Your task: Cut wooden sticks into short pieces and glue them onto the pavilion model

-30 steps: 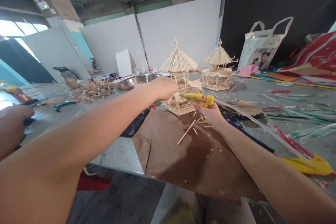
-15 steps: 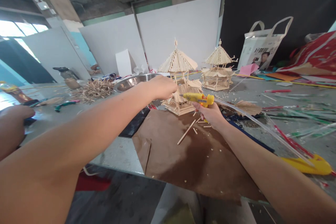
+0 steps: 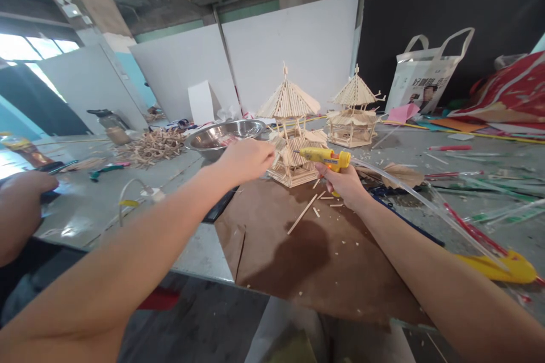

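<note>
My right hand (image 3: pixel 343 181) is wrapped round a yellow glue gun (image 3: pixel 319 155), whose nozzle points left toward a wooden-stick pavilion model (image 3: pixel 293 150). A long clear glue stick (image 3: pixel 409 190) runs out of the gun's back end. My left hand (image 3: pixel 249 157) is closed at the left side of the model, its fingertips near the lower roof; whatever they may pinch is too small or hidden to make out. Several loose wooden sticks (image 3: pixel 302 214) lie on the brown sheet (image 3: pixel 293 261) below the model.
A second stick pavilion (image 3: pixel 351 119) stands behind to the right. A metal bowl (image 3: pixel 200 139) and a pile of wood pieces (image 3: pixel 149 147) lie to the left. Another person's hand (image 3: pixel 28 198) is at far left. A yellow cutter (image 3: pixel 506 267) and plastic wrappers are at right.
My left hand has drawn back left and slightly down from the pavilion's front, uncovering more of the bowl and lower roof. The glue gun in my right hand has shifted very slightly right.
</note>
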{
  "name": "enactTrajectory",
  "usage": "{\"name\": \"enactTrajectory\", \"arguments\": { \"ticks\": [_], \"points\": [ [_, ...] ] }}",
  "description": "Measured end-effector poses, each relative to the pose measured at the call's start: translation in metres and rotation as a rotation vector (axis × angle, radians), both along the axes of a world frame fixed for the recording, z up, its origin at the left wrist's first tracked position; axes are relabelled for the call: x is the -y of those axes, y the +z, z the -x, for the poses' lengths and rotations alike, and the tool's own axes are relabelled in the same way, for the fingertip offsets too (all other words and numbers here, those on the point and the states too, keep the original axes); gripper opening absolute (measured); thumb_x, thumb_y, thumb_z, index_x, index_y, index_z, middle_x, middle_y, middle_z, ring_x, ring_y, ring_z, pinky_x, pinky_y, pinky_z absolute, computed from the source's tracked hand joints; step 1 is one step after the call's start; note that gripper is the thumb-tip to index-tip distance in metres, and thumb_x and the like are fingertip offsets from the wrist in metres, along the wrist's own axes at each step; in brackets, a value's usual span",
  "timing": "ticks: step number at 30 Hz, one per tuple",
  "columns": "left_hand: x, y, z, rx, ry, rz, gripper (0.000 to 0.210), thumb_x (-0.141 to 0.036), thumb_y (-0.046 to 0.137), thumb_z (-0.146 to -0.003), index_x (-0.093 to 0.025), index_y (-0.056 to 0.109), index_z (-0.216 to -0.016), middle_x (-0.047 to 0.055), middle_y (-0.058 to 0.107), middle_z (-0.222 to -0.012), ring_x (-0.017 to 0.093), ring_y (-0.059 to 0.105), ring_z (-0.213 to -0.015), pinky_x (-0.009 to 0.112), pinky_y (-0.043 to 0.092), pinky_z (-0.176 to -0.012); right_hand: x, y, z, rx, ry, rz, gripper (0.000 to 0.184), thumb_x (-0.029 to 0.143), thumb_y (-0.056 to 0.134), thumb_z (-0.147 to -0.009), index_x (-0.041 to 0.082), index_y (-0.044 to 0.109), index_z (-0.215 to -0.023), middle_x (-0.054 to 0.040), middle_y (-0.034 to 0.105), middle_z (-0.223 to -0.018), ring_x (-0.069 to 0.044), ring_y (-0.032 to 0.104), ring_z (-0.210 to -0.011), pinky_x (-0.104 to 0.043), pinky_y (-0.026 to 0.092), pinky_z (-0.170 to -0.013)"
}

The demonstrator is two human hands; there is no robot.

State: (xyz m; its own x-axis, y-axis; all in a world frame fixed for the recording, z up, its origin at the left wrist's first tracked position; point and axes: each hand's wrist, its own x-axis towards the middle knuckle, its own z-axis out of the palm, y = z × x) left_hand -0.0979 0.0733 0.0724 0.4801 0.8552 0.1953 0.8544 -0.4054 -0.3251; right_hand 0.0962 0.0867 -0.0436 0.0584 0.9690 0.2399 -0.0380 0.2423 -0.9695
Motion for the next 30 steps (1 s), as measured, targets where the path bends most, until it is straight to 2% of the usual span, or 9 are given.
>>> {"name": "enactTrajectory", "arguments": {
  "ticks": [3,6,9,14,18,21,24,30],
  "points": [
    [0.007,-0.038,0.006,0.227,0.044,0.092,0.025,-0.031,0.040,-0.076,-0.019,0.062,-0.075,0.003,0.064,-0.072,0.015,0.056,-0.068,0.025,0.039,-0.062,-0.001,0.004,-0.003,-0.054,-0.029,-0.005,0.040,0.050,0.064,-0.056,0.015,0.053,-0.073,0.0038,0.054,-0.053,-0.003,0.036,-0.029,-0.018,0.027,-0.028],
    [0.002,-0.079,0.007,0.490,0.102,0.155,0.023,-0.030,0.042,-0.075,-0.020,0.061,-0.083,0.002,0.065,-0.081,0.014,0.058,-0.073,0.023,0.041,-0.066,-0.001,0.009,-0.008,-0.124,-0.061,-0.008,0.042,0.051,0.065,-0.053,0.016,0.052,-0.072,0.0043,0.053,-0.052,-0.003,0.036,-0.028,-0.018,0.027,-0.028],
    [-0.009,-0.104,0.005,0.659,0.226,0.173,0.027,-0.033,0.046,-0.073,-0.019,0.058,-0.093,0.005,0.064,-0.089,0.016,0.058,-0.076,0.024,0.042,-0.067,0.003,0.012,-0.017,-0.158,-0.084,-0.009,0.042,0.051,0.067,-0.052,0.016,0.052,-0.070,0.0041,0.054,-0.052,-0.003,0.036,-0.028,-0.018,0.027,-0.028],
    [-0.023,-0.115,-0.007,0.718,0.284,0.110,0.031,-0.041,0.045,-0.074,-0.022,0.058,-0.094,0.006,0.057,-0.103,0.019,0.054,-0.090,0.030,0.041,-0.074,0.013,0.006,-0.036,-0.158,-0.113,0.010,0.042,0.050,0.068,-0.050,0.016,0.052,-0.068,0.0031,0.056,-0.055,-0.003,0.038,-0.029,-0.018,0.030,-0.028],
    [-0.036,-0.123,-0.017,0.830,0.282,0.012,0.032,-0.037,0.048,-0.072,-0.017,0.059,-0.095,0.009,0.054,-0.105,0.020,0.048,-0.100,0.032,0.037,-0.086,0.019,0.000,-0.045,-0.172,-0.140,0.013,0.043,0.050,0.069,-0.049,0.016,0.051,-0.068,0.0033,0.056,-0.054,-0.003,0.038,-0.028,-0.018,0.029,-0.027],
    [-0.048,-0.132,-0.024,0.911,0.353,0.035,0.033,-0.040,0.050,-0.070,-0.017,0.061,-0.090,0.010,0.056,-0.099,0.019,0.050,-0.096,0.032,0.038,-0.084,0.020,0.000,-0.046,-0.190,-0.122,-0.002,0.043,0.051,0.068,-0.050,0.017,0.051,-0.069,0.0039,0.056,-0.054,-0.004,0.039,-0.029,-0.018,0.029,-0.028],
    [-0.057,-0.137,-0.028,0.920,0.365,0.052,0.030,-0.042,0.049,-0.069,-0.017,0.062,-0.081,0.010,0.058,-0.094,0.019,0.053,-0.089,0.029,0.041,-0.077,0.021,0.001,-0.045,-0.191,-0.124,0.003,0.042,0.051,0.068,-0.050,0.016,0.051,-0.067,0.0037,0.055,-0.054,-0.003,0.039,-0.029,-0.018,0.029,-0.028],
    [-0.068,-0.137,-0.028,0.984,0.397,0.115,0.034,-0.045,0.041,-0.072,-0.017,0.060,-0.076,0.007,0.062,-0.075,0.018,0.057,-0.073,0.028,0.041,-0.065,0.021,-0.001,-0.044,-0.177,-0.113,0.013,0.042,0.053,0.066,-0.052,0.016,0.051,-0.064,0.0029,0.055,-0.055,-0.003,0.039,-0.030,-0.018,0.029,-0.028]
  ]
}}
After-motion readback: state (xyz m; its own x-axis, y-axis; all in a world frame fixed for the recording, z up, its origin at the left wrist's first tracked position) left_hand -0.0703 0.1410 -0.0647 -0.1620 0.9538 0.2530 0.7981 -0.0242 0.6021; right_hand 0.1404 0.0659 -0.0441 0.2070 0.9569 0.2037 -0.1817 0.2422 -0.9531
